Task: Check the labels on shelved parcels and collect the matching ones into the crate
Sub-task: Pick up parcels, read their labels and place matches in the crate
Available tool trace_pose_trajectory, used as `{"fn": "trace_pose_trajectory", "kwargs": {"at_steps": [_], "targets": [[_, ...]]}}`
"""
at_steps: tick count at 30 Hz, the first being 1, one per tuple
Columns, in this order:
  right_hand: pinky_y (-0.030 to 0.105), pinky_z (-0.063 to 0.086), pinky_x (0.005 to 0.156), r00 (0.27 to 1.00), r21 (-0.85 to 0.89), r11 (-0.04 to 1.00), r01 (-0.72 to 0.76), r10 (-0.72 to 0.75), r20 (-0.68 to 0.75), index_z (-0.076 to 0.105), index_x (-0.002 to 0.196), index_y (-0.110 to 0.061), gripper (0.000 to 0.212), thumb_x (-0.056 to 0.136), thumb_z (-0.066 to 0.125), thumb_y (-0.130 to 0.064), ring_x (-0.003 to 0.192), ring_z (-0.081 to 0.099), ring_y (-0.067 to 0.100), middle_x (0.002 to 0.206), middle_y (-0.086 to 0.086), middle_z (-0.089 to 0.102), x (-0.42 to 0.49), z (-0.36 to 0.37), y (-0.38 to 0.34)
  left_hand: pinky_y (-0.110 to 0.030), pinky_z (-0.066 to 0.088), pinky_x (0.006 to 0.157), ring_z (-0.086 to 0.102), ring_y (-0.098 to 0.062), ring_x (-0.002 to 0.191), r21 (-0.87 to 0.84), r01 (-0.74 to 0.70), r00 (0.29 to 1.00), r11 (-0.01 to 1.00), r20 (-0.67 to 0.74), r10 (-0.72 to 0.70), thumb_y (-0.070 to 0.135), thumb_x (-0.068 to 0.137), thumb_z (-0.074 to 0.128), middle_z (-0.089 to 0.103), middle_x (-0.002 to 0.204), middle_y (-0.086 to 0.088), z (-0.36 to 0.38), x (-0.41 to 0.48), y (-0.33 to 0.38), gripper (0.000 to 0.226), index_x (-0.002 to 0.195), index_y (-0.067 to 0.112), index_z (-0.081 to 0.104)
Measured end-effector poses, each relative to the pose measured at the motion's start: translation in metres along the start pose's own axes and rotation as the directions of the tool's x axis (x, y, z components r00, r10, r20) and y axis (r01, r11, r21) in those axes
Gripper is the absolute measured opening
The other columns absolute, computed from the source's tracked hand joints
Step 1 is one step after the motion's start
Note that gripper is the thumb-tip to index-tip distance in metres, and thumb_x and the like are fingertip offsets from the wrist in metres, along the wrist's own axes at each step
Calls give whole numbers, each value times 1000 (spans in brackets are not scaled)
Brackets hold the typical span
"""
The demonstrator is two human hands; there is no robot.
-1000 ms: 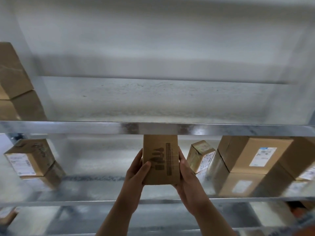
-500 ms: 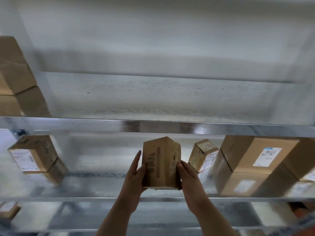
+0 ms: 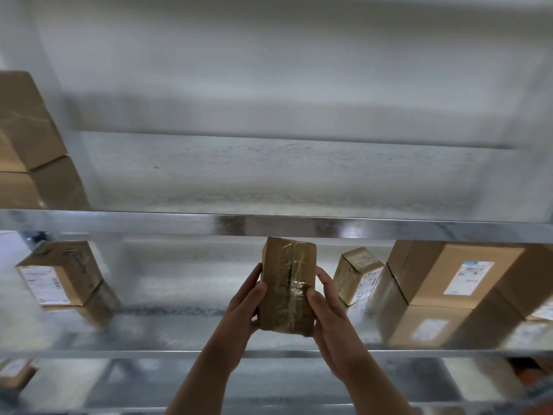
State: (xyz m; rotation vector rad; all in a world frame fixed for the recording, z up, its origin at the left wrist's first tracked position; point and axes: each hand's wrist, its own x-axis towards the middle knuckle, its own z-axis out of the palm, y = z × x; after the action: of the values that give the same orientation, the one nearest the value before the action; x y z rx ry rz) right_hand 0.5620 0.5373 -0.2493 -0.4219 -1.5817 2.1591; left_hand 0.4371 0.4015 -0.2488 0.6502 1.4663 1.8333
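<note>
Held parcel: a small brown taped parcel [image 3: 287,283], upright in the air in front of the middle shelf [image 3: 179,353], just below the upper shelf edge [image 3: 269,224].
Left hand: the left hand [image 3: 242,307] holds its left side, fingers [image 3: 254,280] pressed along the edge.
Right hand: the right hand [image 3: 329,319] grips its right side, thumb on the taped face.
Right of it: a small labelled parcel [image 3: 356,274], then a large labelled box [image 3: 449,271], both on the middle shelf.
Left of it: 1 labelled box [image 3: 59,274], well apart.

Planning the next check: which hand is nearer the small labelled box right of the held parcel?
Right. The right hand grips the parcel just left of that small box; the left hand holds the parcel's far side.
</note>
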Motion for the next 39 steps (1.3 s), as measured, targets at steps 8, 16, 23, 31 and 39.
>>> {"fn": "trace_pose_trajectory", "kwargs": {"at_steps": [8, 16, 23, 31, 39], "targets": [[65, 47, 111, 1000, -100, 995, -4, 2, -13, 64, 140, -31, 37, 105, 58, -40, 132, 63, 30, 138, 5, 69, -6, 0, -4, -63, 48, 108, 57, -31, 137, 23, -6, 999, 1000, 41, 5, 70, 87, 61, 58, 150, -1, -1, -2, -4, 77, 156, 41, 39], [46, 54, 97, 995, -332, 939, -92, 96, -6, 57, 139, -53, 70, 80, 44, -88, 123, 65, 18, 132, -15, 70, -9, -5, -6, -60, 44, 114, 59, -28, 133, 27, -27, 999, 999, 31, 26, 37, 97, 46, 63, 144, -3, -2, -7, -4, 55, 151, 28, 47], [57, 61, 95, 993, -180, 977, -112, 114, 0, 49, 141, -65, 57, 86, 41, -79, 132, 59, 16, 134, -28, 65, -16, -2, -9, -55, 56, 100, 64, -27, 126, 42, -16, 999, 999, 48, 14, 13, 78, 44, 66, 139, 0, -6, -4, -1, 73, 146, 37, 54], [58, 51, 111, 997, -94, 995, -34, 39, 59, 56, 135, -59, 59, 80, 72, -72, 136, 60, 21, 146, -11, 61, -13, -3, -12, -43, 59, 80, 65, -27, 110, -21, -120, 988, 993, -99, 118, 41, 95, 58, 67, 120, -5, 4, -6, 12, 28, 117, 26, 65], [70, 47, 108, 997, -108, 992, 70, -66, 39, 42, 153, -22, 99, 75, 80, -68, 137, 53, 42, 151, 11, 53, -13, -3, -9, -37, 57, 76, 64, -26, 113, -73, -239, 971, 968, -40, 237, 32, 82, 66, 68, 126, -6, 5, -10, 17, 40, 121, 21, 64]]}}
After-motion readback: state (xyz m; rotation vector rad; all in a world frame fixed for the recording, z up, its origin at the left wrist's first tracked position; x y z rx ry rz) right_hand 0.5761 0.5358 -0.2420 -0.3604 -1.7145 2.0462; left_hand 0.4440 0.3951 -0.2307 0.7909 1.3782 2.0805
